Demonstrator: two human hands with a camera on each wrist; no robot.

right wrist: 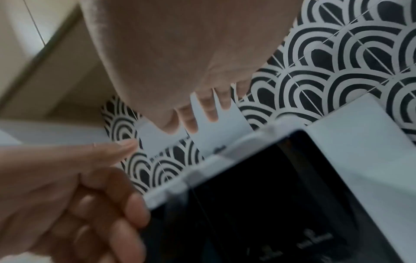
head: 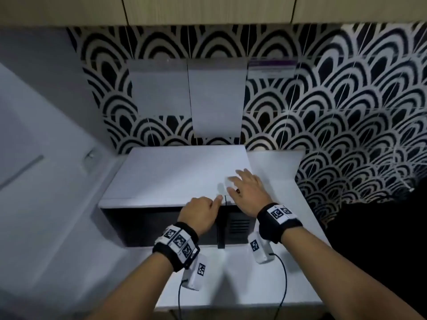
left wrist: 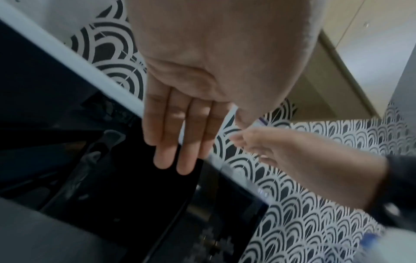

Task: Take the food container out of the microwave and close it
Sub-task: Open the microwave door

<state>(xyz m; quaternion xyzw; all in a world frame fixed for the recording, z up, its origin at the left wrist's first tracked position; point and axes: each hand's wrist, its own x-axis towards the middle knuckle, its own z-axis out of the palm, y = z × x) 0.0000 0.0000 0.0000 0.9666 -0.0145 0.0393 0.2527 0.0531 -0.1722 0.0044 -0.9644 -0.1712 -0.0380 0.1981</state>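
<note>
Counter point(head: 265, 285) – white; wall tiles point(head: 346, 100) – black-and-white

I am standing in a kitchen. In front of me a white box-shaped microwave with a dark glass front point(head: 175, 179) sits on a white countertop point(head: 233, 285). The far wall is covered in black-and-white tiles with a scalloped arch pattern point(head: 335, 107). Pale beige wood-look wall cabinets point(head: 208, 10) hang above, and blank white paper sheets point(head: 217, 98) are stuck on the tiles.
</note>
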